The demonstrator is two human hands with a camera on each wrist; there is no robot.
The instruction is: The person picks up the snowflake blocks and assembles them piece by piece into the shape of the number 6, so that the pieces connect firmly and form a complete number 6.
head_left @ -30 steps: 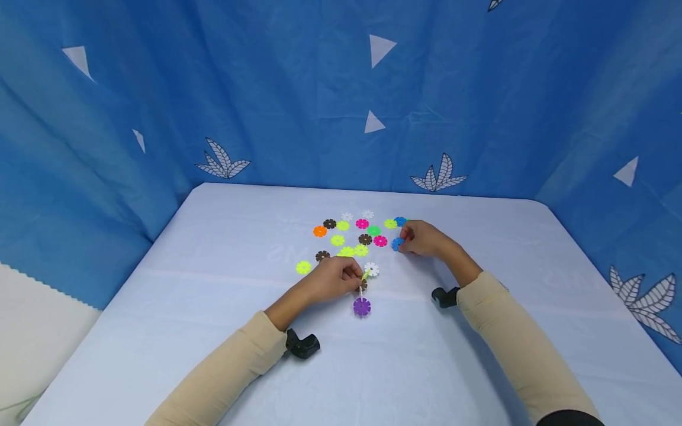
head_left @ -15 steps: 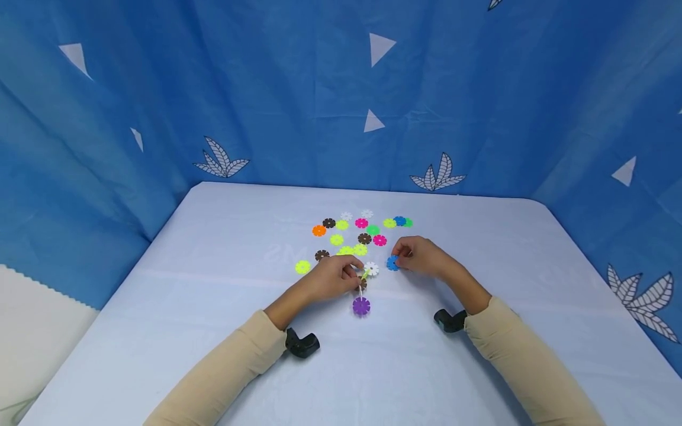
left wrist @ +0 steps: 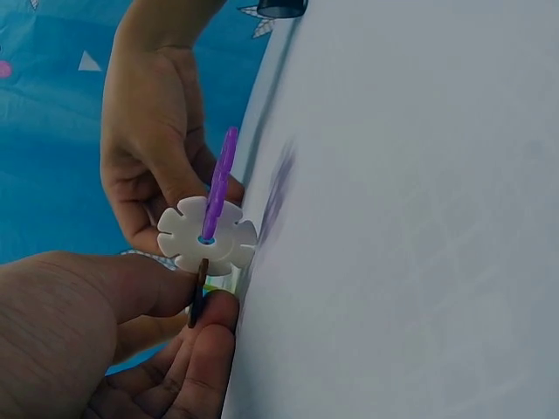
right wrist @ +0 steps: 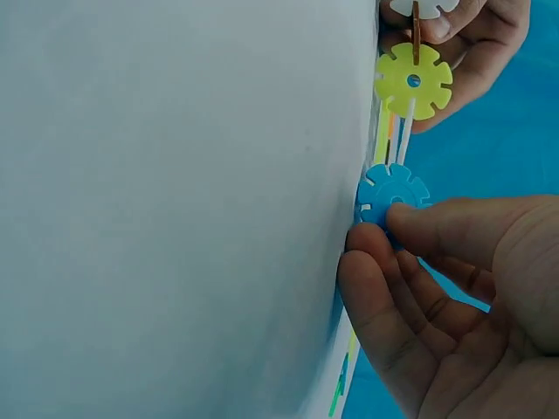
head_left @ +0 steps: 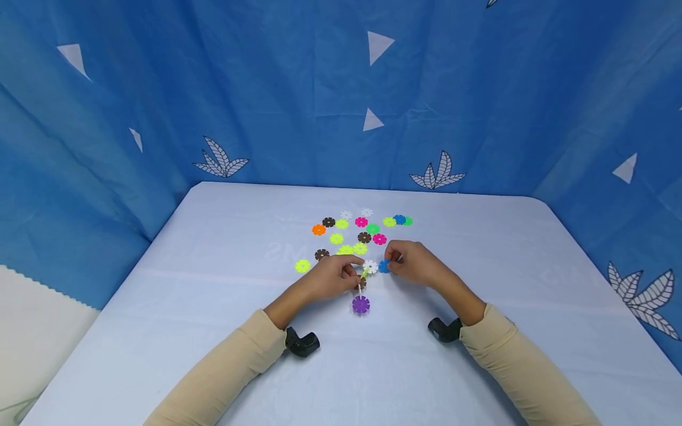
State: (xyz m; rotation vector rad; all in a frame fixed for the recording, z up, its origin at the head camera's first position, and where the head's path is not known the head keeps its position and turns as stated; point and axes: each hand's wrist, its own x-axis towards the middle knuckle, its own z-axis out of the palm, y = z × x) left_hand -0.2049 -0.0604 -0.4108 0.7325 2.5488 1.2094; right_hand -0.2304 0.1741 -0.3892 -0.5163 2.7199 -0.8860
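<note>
A chain of slotted flower-shaped discs runs from a purple disc (head_left: pixel 360 305) through a white one (left wrist: pixel 179 236), a brown one (left wrist: pixel 194 311) and a yellow-green one (right wrist: pixel 394 80) to another white disc (head_left: pixel 370 267). Neighbouring discs stand crosswise in each other's slots. My left hand (head_left: pixel 331 278) pinches the brown disc between thumb and fingers. With thumb and forefinger my right hand (head_left: pixel 418 262) pinches a blue disc (right wrist: pixel 377 188). That blue disc is close beside the chain's far white disc; whether they touch I cannot tell.
Several loose discs lie farther back on the white table (head_left: pixel 240 236), among them an orange one (head_left: pixel 318 229), a pink one (head_left: pixel 379 239) and a blue one (head_left: pixel 399 219). A blue curtain (head_left: pixel 266 89) hangs behind. Black devices (head_left: pixel 302 343) sit at both wrists.
My right hand has brought the blue disc from the right of the loose discs toward me and leftward, up to the chain's white end. My left hand and the chain have hardly moved.
</note>
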